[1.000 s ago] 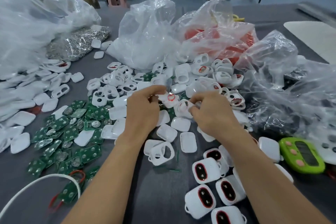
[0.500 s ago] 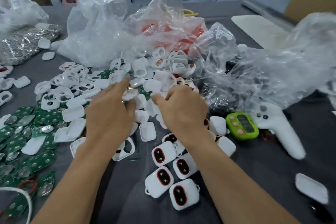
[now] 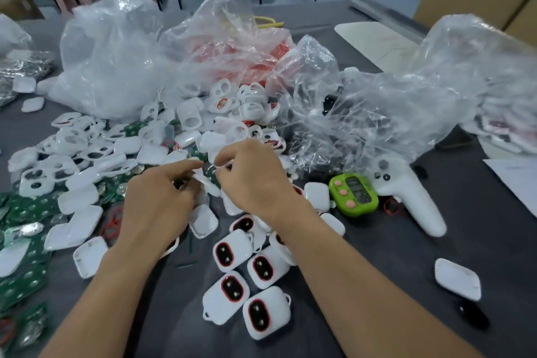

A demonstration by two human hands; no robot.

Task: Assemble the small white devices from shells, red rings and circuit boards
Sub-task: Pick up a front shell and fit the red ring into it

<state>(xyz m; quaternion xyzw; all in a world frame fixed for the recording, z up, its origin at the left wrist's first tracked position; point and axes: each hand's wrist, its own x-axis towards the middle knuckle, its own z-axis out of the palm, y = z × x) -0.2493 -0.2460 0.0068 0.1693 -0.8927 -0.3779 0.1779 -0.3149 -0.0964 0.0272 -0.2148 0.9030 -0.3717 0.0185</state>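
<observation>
Where the hands meet, left hand [image 3: 161, 202] and right hand [image 3: 257, 182] both pinch one white shell [image 3: 208, 183]; assembled devices [image 3: 239, 244] lie near.

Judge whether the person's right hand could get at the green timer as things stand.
Probably yes. The green timer lies uncovered just right of the right hand, with only a white shell between them. But that hand is pinching a white part, which it would need to release first.

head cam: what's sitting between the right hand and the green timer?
One white shell lies on the grey table between the right hand and the green timer, close beside the timer's left edge. Seen in the head view.
</observation>
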